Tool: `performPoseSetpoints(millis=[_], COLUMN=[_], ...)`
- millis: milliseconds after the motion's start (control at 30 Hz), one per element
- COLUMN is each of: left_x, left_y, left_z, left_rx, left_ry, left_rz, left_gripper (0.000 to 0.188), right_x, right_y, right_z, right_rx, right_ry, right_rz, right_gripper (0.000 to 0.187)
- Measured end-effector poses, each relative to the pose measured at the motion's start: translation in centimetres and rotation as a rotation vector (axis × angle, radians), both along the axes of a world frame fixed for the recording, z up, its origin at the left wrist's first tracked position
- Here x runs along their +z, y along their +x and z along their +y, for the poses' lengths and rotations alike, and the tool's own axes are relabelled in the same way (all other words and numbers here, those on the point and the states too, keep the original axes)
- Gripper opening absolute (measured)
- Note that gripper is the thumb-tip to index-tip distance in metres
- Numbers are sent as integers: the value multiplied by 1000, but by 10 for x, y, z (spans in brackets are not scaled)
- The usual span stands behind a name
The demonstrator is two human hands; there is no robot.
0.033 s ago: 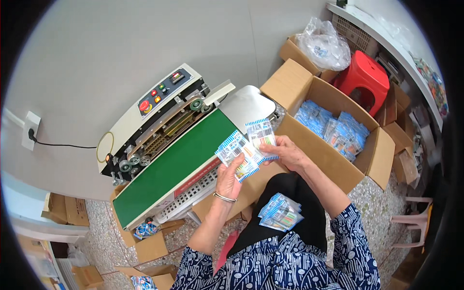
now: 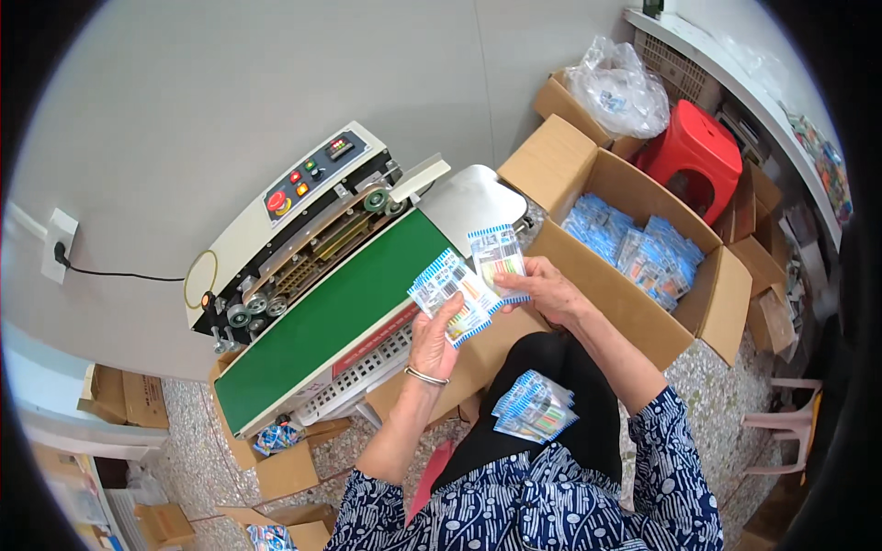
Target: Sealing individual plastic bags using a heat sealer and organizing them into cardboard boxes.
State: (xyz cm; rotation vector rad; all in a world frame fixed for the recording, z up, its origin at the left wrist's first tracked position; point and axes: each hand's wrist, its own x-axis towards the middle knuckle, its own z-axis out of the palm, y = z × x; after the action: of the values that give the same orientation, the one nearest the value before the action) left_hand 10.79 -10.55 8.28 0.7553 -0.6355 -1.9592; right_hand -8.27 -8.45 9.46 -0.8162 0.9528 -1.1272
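My left hand (image 2: 430, 342), with a bangle at the wrist, is closed on a few clear packets (image 2: 447, 283) with blue-and-white striped edges, the thumb lying on top. In my right hand (image 2: 551, 292) is a similar packet (image 2: 494, 246), pinched between thumb and fingers. The packets of both hands meet and overlap slightly, above my lap and beside the green conveyor belt (image 2: 340, 312). Thin coloured sticks show through the clear film, but I cannot tell what they are. More packets (image 2: 535, 410) lie in a small pile on my lap.
A belt sealing machine (image 2: 285, 220) with a control panel stands left against the wall. To the right, an open cardboard box (image 2: 611, 294) holds many blue packets. Behind it are a red stool (image 2: 696, 147) and a plastic bag (image 2: 617, 87). A pink stool (image 2: 785, 422) stands far right.
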Motion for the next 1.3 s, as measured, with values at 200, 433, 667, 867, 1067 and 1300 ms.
performPoseSetpoints(millis=[200,433,667,867,1067,1300], left_x=[-14,-19,-23,-19,-16,-11], left_y=[27,49,61,55,53,45], left_z=[-10,7,15,15,14,-15], left_rx=[45,52,50,-22,-44,-55], left_ry=[22,44,101,91,97,19], left_rz=[-54,-58,-38,-25,-40,-55], left_gripper=[28,27,28,27,26,28], right_x=[11,-4,-10,-22,-28,-18], right_y=[4,19,37,42,72,95], right_z=[-65,-162,-192,-207,-215,-199], right_rx=[-8,72,14,16,-7,49], right_ry=[51,79,170,203,177,-339], right_rz=[96,216,302,361,491,1137], right_gripper=[21,21,27,35,33,50])
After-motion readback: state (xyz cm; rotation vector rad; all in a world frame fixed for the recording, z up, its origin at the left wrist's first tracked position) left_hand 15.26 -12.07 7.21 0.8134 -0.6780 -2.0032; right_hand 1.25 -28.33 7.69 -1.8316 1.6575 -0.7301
